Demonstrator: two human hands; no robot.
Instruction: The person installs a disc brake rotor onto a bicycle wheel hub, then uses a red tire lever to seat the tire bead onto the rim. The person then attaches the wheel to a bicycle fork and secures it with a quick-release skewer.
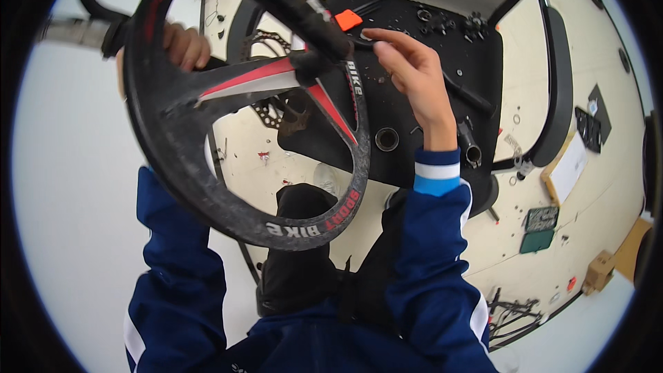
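A black three-spoke bicycle wheel [238, 224] with red and white decals is held up tilted in front of me. My left hand [185, 47] is closed round it at the upper left, fingers curled over a spoke near the rim; its thumb is hidden. Beside the hub [321, 55], my right hand [413, 72] is raised with thumb and index finger brought together. A small pale bit shows at the index fingertip and a dark piece lies against the fingers; what they pinch is unclear. Below that hand, a round metal ring [387, 139] rests on a black chair seat [428, 117].
The seat also bears an orange-handled tool [349, 19], small dark parts [476, 25], a black tube [473, 94] and a clamp-like tubular part [469, 145]. A brake disc [268, 112] shows behind the wheel. On the floor lie a green tool case [541, 230] and a cardboard box [599, 271].
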